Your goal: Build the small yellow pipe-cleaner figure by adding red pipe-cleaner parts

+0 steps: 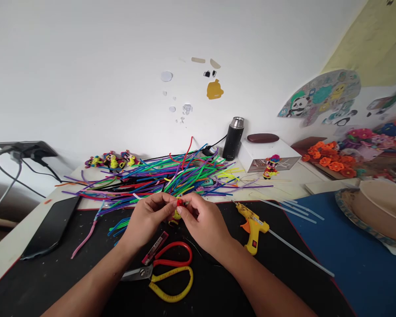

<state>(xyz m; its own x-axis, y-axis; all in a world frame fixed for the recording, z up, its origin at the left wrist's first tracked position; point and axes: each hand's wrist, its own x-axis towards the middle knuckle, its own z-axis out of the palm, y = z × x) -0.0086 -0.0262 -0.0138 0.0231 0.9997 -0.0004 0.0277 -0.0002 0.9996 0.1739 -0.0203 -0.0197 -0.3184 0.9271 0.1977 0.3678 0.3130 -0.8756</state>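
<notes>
Between the fingertips of my left hand (147,219) and my right hand (206,222) is a small red piece (179,203), pinched from both sides. Just below it a yellow fuzzy piece (177,215) shows, partly hidden by my fingers. Under my hands, scissors (171,284) with one red and one yellow handle lie on the black mat (95,273), beside a dark red narrow box (155,248). A big pile of coloured pipe cleaners (152,176) spreads behind my hands.
A yellow glue gun (253,226) with a long glue stick lies right of my hands. A phone (53,226) is at the left. Behind stand a black thermos (233,140), a white box (267,152) and small figures (114,160). Orange flowers (333,159) are at right.
</notes>
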